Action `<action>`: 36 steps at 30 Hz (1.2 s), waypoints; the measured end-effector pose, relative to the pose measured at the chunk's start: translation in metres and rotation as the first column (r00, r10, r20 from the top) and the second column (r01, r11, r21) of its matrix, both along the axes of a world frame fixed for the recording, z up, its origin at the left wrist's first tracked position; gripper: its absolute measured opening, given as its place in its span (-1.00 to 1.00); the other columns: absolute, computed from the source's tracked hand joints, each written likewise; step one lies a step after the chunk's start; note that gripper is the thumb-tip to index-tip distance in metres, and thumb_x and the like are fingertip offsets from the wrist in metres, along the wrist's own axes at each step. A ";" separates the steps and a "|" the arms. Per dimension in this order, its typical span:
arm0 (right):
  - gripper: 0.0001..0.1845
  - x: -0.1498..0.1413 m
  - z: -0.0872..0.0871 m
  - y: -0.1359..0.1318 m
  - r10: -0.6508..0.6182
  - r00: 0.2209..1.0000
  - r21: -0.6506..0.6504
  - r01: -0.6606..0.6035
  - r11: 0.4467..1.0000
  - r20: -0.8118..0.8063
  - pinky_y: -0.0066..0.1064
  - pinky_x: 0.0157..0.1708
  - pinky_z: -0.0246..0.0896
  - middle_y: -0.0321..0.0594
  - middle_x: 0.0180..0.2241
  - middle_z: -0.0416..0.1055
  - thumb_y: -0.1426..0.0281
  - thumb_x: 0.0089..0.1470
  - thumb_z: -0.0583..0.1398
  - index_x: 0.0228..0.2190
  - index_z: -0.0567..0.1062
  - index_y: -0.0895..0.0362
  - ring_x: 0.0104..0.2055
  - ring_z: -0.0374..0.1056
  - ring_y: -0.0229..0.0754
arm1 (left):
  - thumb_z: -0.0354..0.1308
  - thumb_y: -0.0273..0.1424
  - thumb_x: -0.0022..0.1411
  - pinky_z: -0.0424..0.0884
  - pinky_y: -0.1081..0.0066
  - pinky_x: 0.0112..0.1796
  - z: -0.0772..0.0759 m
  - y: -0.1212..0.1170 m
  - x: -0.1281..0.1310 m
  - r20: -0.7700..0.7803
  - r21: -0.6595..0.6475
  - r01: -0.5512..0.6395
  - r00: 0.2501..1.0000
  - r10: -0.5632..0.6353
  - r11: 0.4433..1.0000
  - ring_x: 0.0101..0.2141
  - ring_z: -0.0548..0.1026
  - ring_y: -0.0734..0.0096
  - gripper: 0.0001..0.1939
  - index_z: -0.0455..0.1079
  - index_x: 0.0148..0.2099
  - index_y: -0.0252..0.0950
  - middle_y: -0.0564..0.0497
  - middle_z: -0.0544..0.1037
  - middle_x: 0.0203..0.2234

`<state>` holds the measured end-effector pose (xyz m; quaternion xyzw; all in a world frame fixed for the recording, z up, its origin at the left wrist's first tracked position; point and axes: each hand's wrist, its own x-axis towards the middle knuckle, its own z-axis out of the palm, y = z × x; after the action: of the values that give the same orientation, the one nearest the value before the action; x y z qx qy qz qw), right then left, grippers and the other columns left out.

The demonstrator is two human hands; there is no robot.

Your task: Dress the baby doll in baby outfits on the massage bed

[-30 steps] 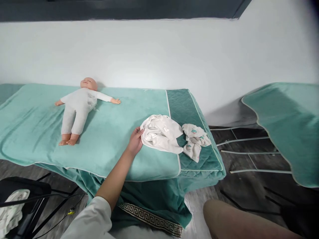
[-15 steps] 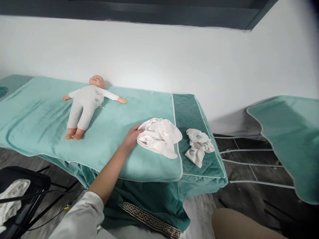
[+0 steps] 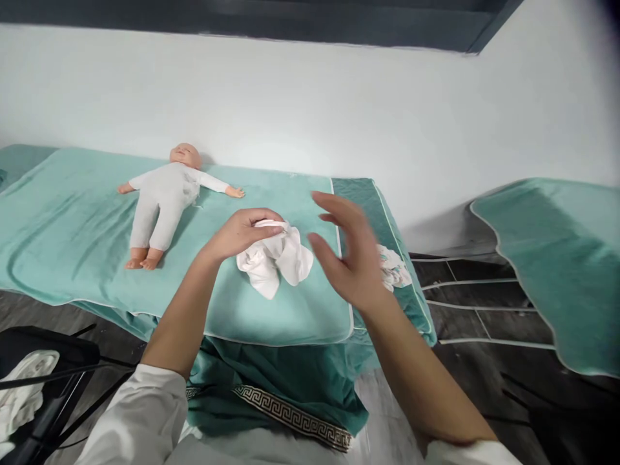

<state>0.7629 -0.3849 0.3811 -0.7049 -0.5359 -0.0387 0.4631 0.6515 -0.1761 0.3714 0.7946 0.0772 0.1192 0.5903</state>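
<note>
A crumpled white cloth garment (image 3: pixel 264 266) hangs gathered from my left hand (image 3: pixel 247 231), which is closed on its upper edge just above the bed. I cannot make out what kind of garment it is. To the right of it, my right hand (image 3: pixel 346 248) is raised with fingers and thumb apart, holding nothing. Behind that hand, a white printed cloth (image 3: pixel 393 268) lies bunched on the darker quilted end of the bed, partly hidden. On the left, a baby doll (image 3: pixel 167 187) in a white long-sleeved suit lies on its back with its arms spread.
The bed has a light green cover (image 3: pixel 87 213) and stands against a white wall (image 3: pixel 271 97). A black chair (image 3: pixel 72 342) holding white cloth (image 3: pixel 29 387) is at lower left. To the right, a green-covered surface (image 3: pixel 571 258) stands beside a metal rack (image 3: pixel 475 303).
My right hand has come into view beside the garment. My left hand has lifted and gathered the garment, which was spread wider on the bed, moving it slightly left and up.
</note>
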 end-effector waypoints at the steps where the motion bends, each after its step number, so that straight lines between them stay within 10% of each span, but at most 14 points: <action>1: -0.50 0.002 -0.001 0.006 0.039 0.999 -0.025 -0.040 0.999 -0.034 -0.14 0.17 0.33 -0.09 0.21 0.38 0.09 0.34 0.18 0.20 0.39 0.02 0.22 0.33 -0.02 | 0.29 -0.12 0.26 0.44 0.38 -0.15 0.014 -0.003 -0.002 0.029 0.078 0.045 0.998 -0.047 0.996 -0.19 0.58 0.28 -0.66 0.62 -0.13 -0.28 -0.04 0.67 -0.22; 6: -0.65 0.025 -0.006 0.035 0.104 0.989 -0.289 -0.129 0.949 -0.101 -0.38 -0.29 0.19 -0.26 -0.35 0.52 0.09 0.32 0.17 -0.24 0.55 0.12 -0.32 0.39 -0.19 | 0.12 -0.20 0.40 0.41 0.37 -0.12 0.050 -0.013 -0.009 0.120 0.533 0.024 0.987 -0.104 0.846 -0.17 0.57 0.30 -0.72 0.60 -0.09 -0.22 -0.01 0.67 -0.21; 10: -0.76 0.042 0.004 0.039 -0.109 0.965 -0.388 0.197 0.900 0.237 -0.38 -0.32 0.05 -0.18 -0.27 0.55 0.24 0.29 0.16 -0.18 0.56 0.09 -0.29 0.37 -0.12 | 0.06 -0.37 0.35 0.40 0.29 -0.06 0.039 0.006 -0.008 0.135 0.785 -0.183 0.983 0.126 0.591 -0.08 0.56 0.20 -0.72 0.55 -0.01 -0.19 -0.02 0.63 -0.13; 13: -0.69 0.054 0.007 0.038 -0.243 0.870 -0.461 0.443 0.769 0.429 -0.34 -0.31 0.07 -0.05 -0.15 0.53 0.40 0.29 0.06 -0.04 0.53 0.10 -0.27 0.38 -0.06 | 0.02 -0.49 0.24 0.40 0.22 0.01 0.020 0.033 -0.006 0.151 0.801 -0.324 0.923 0.353 0.504 0.01 0.54 0.11 -0.60 0.51 0.06 -0.20 -0.03 0.60 -0.03; 19: -0.68 0.086 -0.013 0.031 -0.238 0.870 -0.556 0.465 0.689 0.432 -0.29 -0.28 0.15 0.00 -0.10 0.52 0.46 0.24 0.05 -0.08 0.55 0.13 -0.20 0.40 -0.01 | -0.04 -0.46 0.21 0.41 0.31 0.07 -0.003 0.062 -0.013 0.179 0.608 -0.441 0.886 0.428 0.660 0.00 0.53 0.18 -0.59 0.47 0.04 -0.27 -0.03 0.64 -0.04; 22: -0.75 0.100 -0.012 0.019 -0.211 0.922 -0.591 0.371 0.716 0.323 -0.31 -0.31 0.14 -0.09 -0.19 0.55 0.24 0.25 0.19 -0.16 0.58 0.10 -0.22 0.39 -0.04 | -0.01 -0.44 0.20 0.42 0.29 -0.01 0.005 0.061 -0.022 0.153 0.620 -0.472 0.856 0.493 0.627 -0.08 0.54 0.15 -0.62 0.46 0.03 -0.26 -0.04 0.64 -0.13; 29: -0.55 0.121 0.008 -0.008 -0.063 0.997 -0.597 0.081 0.798 0.051 -0.35 -0.34 0.14 -0.25 -0.35 0.51 -0.08 0.21 0.24 -0.31 0.58 0.05 -0.34 0.35 -0.18 | 0.18 -0.05 0.23 0.40 0.36 -0.17 0.031 0.084 -0.041 -0.325 0.565 -0.122 0.876 0.355 0.816 -0.19 0.54 0.15 -0.64 0.53 -0.11 -0.19 0.01 0.62 -0.23; 36: -0.72 0.125 -0.064 0.035 -0.226 0.940 -0.641 0.341 0.688 0.257 -0.24 -0.06 0.26 -0.12 0.01 0.52 0.29 0.35 0.11 -0.02 0.53 0.07 -0.01 0.42 0.01 | 0.18 -0.08 0.24 0.41 0.28 -0.09 -0.038 0.111 -0.011 -0.451 0.645 -0.080 0.763 0.463 0.760 -0.09 0.57 0.03 -0.65 0.49 -0.08 -0.21 -0.10 0.64 -0.10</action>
<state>0.8880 -0.3499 0.3169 -0.8934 -0.4320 0.0318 0.1194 0.6409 -0.0652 0.3331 0.9125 0.3347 -0.0248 0.2338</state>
